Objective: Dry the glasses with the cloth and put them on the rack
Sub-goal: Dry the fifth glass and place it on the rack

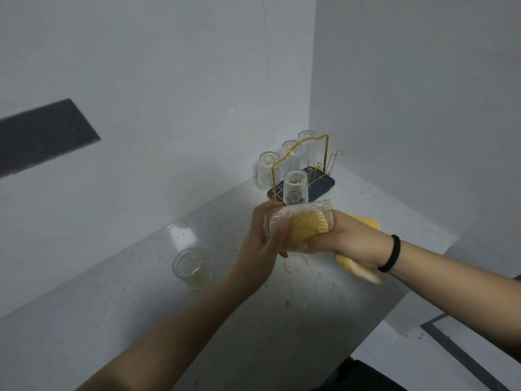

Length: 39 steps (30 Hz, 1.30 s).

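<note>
The speckled bench (158, 320) runs into a corner of pale walls, and at about 1 o'clock from the hands stands the gold wire rack (310, 165) on its dark tray. Four ribbed glasses already hang upside down on it: one at the front (295, 185), one at the left (266, 168), and two behind (290, 153) (306, 142), toward 12 o'clock. That part of the job looks finished.

In mid-air, just in front of the rack, the held glass (301, 218) lies on its side. The left hand (260, 244) has its grip curled round the base end, and the right hand (346, 238), a dark band on its wrist, has its fingers pushed into the mouth, bunched on the yellow cloth (303, 227). The rest of the cloth trails out behind the wrist toward 4 o'clock. So this fifth glass is in the wiping stage, inside being dried, not yet racked.

At about 8 o'clock from the hands, well apart from them, one more glass (192, 268) stands upright on the bench, untouched. By my reckoning four are done, one is in hand, and one remains to be dried and hung.
</note>
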Available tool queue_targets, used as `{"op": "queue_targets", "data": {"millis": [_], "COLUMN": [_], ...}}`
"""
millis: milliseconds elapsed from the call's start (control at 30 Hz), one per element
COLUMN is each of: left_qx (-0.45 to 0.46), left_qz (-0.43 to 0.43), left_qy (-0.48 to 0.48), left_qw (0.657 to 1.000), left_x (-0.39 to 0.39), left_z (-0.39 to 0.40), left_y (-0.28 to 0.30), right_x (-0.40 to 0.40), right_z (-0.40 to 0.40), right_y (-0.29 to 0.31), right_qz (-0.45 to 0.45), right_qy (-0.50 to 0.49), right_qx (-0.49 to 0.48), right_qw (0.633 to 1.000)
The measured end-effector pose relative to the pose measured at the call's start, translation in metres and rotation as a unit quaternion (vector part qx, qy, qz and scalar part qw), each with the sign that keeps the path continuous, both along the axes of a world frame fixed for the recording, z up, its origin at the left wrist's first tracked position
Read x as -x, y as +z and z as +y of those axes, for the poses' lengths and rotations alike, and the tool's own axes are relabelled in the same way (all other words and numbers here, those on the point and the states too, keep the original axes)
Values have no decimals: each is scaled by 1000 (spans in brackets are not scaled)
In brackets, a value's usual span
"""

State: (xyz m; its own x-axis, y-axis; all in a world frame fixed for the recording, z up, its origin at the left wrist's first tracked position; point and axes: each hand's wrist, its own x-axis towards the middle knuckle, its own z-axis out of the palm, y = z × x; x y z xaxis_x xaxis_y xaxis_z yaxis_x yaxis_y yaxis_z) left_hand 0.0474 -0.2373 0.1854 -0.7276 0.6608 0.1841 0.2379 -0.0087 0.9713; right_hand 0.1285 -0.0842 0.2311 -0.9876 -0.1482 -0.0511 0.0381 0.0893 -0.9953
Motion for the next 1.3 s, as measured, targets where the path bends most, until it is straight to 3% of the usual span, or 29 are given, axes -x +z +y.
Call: {"op": "queue_targets", "data": {"millis": [67, 100, 133, 167, 233, 267, 300, 367, 467, 533, 567, 633, 700, 800, 867, 900, 967, 1033, 1133, 1200, 1233, 1300], "left_qx": [-36, -31, -3, 43, 154, 188, 201, 170, 73, 10, -2, 21, 95, 160, 194, 208, 203, 136, 36, -20, -31, -25], "left_qz": [11, -17, -60, -115, -214, -238, -245, -234, -62, 6, 2, -61, -185, -348, -367, -364, -351, -319, -149, -76, -69, -123], "left_qy": [26, 38, 41, 29, -34, -58, -71, -67, -10, 5, 12, 15, -32, -107, -126, -131, -130, -120, -88, -74, -66, -68], "left_qw": [999, 999, 997, 992, 964, 951, 946, 955, 995, 1000, 1000, 998, 978, 917, 901, 898, 905, 930, 984, 994, 995, 990], "left_x": [-1, -1, 0, 3, 8, 11, 14, 15, 9, 4, 4, 5, 7, 12, 16, 19, 24, 25, 19, 11, 10, 8], "left_z": [3, 4, 5, 5, 3, 1, 0, 1, 1, 3, 3, 5, 7, 3, 2, 2, 3, 5, 2, -1, -2, -2], "left_y": [0, 4, 12, 21, 33, 37, 37, 34, 21, 17, 15, 14, 20, 24, 28, 30, 32, 27, 10, 1, 0, 1], "right_x": [2, 1, -2, -5, -7, -6, -6, -5, 2, 2, 3, 1, -3, -9, -10, -9, -4, 0, 4, 4, 4, 0], "right_z": [-3, -5, -5, -6, -7, -7, -7, -4, 5, 6, 5, 4, 4, 4, 6, 7, 5, 7, 8, 9, 8, 5], "right_y": [2, 3, 3, 2, -10, -16, -17, -11, 5, 9, 8, 8, 8, 0, -10, -14, -11, 2, 12, 11, 10, 12], "right_qz": [-32, -30, -2, 50, 184, 220, 223, 177, 35, 5, -1, 9, 46, 147, 204, 225, 217, 144, 10, -50, -68, -42], "right_qy": [18, 31, 43, 47, 55, 60, 60, 39, 4, -1, 12, 48, 94, 118, 121, 116, 105, 61, 39, 26, 39, 76], "right_qx": [141, 117, 25, -127, -361, -410, -418, -373, -150, 17, 47, -33, -207, -444, -532, -535, -500, -428, -128, 68, 100, -17], "right_qw": [989, 992, 999, 990, 912, 883, 878, 910, 988, 1000, 999, 998, 973, 876, 813, 806, 832, 890, 991, 996, 992, 996]}}
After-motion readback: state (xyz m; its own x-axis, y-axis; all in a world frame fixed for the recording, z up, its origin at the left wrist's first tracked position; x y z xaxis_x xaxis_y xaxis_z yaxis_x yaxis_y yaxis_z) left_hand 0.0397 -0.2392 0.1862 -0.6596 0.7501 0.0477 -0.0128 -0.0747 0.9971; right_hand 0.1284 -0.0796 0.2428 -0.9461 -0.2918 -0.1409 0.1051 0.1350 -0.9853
